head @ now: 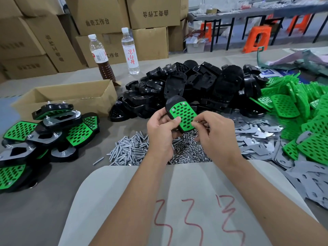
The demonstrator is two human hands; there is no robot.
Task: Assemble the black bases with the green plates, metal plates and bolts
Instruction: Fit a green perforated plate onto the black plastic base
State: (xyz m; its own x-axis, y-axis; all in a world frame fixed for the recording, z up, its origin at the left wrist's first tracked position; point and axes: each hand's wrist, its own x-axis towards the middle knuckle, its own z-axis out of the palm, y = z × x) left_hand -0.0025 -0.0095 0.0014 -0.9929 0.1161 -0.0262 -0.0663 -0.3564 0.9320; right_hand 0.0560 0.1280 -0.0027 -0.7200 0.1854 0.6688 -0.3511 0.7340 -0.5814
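Observation:
My left hand (pixel 160 129) grips a black base (pixel 173 102) with a perforated green plate (pixel 183 114) laid on it, held tilted above the table's middle. Two bolt heads show at the plate's top corners. My right hand (pixel 212 129) pinches something small and metallic at the plate's lower right edge; what it is cannot be made out. Below the hands lie a pile of bolts (pixel 128 150) and a pile of nuts (pixel 189 150). Loose black bases (pixel 195 82) are heaped behind. Green plates (pixel 301 112) lie at the right, metal plates (pixel 262 135) beside them.
Finished assemblies (pixel 49 132) are stacked at the left in front of an open cardboard box (pixel 71 96). Two bottles (pixel 113 54) stand behind, with stacked cartons (pixel 88 23) beyond. A white sheet with red marks (pixel 186 201) covers the near table edge.

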